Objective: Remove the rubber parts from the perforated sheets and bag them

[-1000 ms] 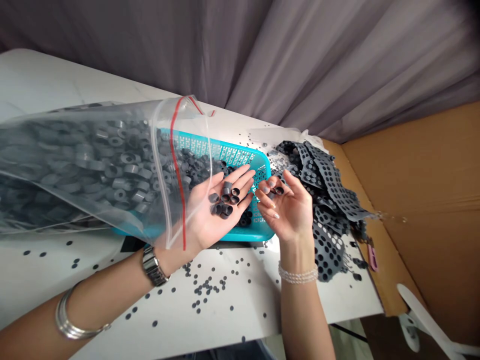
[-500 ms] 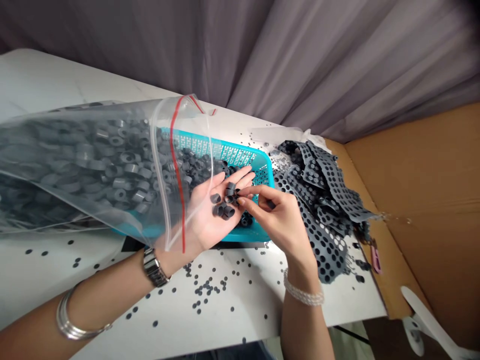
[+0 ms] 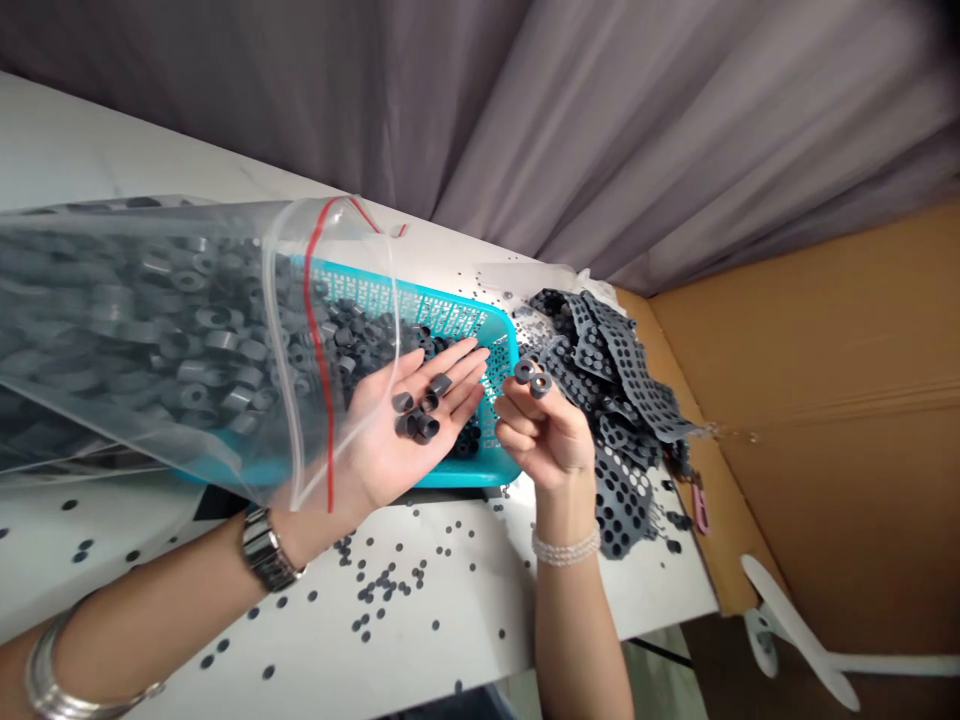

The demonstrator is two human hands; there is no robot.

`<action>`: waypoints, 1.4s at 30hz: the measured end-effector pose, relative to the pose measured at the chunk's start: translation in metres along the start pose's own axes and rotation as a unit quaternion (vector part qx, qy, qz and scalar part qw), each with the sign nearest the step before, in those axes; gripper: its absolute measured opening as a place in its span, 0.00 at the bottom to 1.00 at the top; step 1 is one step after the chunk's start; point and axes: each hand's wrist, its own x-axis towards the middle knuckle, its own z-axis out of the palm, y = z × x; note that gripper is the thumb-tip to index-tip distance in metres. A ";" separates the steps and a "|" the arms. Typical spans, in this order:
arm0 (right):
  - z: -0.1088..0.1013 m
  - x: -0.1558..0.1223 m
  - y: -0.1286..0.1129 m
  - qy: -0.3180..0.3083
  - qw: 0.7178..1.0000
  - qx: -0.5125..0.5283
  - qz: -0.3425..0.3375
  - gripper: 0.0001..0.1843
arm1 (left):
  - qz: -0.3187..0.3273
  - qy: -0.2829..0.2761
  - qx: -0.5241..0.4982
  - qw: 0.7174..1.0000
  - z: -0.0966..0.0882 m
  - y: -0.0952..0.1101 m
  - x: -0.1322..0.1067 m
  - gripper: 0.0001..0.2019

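My left hand (image 3: 409, 425) lies palm up and flat over a turquoise basket (image 3: 501, 340), with several small grey rubber rings (image 3: 420, 412) resting loose in the palm. My right hand (image 3: 541, 432) is curled shut just right of the basket. Its fingertips pinch two grey rings (image 3: 532, 376). A big clear zip bag (image 3: 157, 330) with a red seal line, full of grey rings, lies across the basket and over my left wrist.
A heap of dark grey perforated rubber sheets (image 3: 615, 400) lies right of the basket. Small black punched dots (image 3: 375, 585) litter the white table (image 3: 450, 620). A brown cardboard box (image 3: 817, 400) stands at the right. A grey curtain hangs behind.
My right hand picked rings out of the left palm and drew back to the right, now holding two rings up. Fewer rings lie in the left palm. The view shifted slightly.
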 end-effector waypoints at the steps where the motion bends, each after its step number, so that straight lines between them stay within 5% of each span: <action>1: 0.000 0.000 0.000 -0.009 1.000 0.019 0.002 0.10 | -0.001 -0.001 -0.001 1.000 0.000 0.000 0.000 0.26; 12: 0.008 0.000 0.001 -0.064 0.994 0.089 -0.016 0.07 | -0.008 -0.003 0.002 1.000 0.002 0.001 0.000 0.26; 24: 0.011 0.011 0.015 0.183 0.981 0.007 -0.062 0.11 | 0.017 0.016 -0.014 1.000 -0.002 -0.002 0.005 0.30; 33: 0.018 0.006 0.009 0.185 0.981 -0.022 -0.048 0.11 | 0.017 0.014 -0.016 1.000 -0.003 -0.002 0.005 0.29; 38: 0.020 0.006 0.012 0.155 0.975 -0.159 0.003 0.11 | 0.010 0.026 -0.027 0.999 -0.002 -0.001 0.004 0.26; 42: 0.022 0.005 0.017 0.149 0.928 -0.340 -0.023 0.13 | 0.000 0.030 -0.004 1.000 -0.004 0.001 0.003 0.24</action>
